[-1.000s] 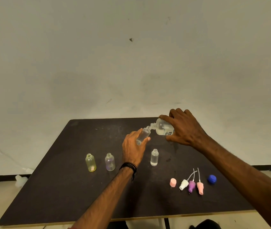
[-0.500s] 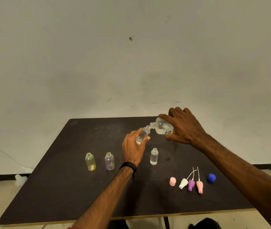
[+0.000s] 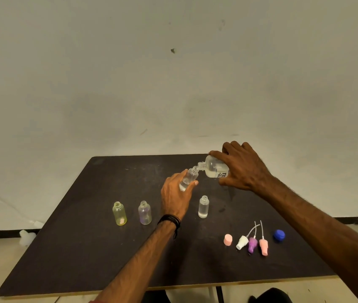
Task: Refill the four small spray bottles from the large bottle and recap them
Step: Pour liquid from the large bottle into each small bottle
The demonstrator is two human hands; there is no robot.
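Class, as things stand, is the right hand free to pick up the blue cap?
Probably not yet: the right hand is gripping the tilted large bottle. The blue cap itself lies unobstructed on the table.

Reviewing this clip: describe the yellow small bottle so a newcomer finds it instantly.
Start at the dark table. Three uncapped small bottles stand on it; the yellow bottle is the leftmost, beside a purple-tinted bottle. It alone is yellow-tinted.

I see a matt, scuffed dark table (image 3: 64,248) with a pale wood-like edge, clear glossy plastic bottles such as the large bottle (image 3: 214,169), and smooth matt plastic caps (image 3: 227,239).
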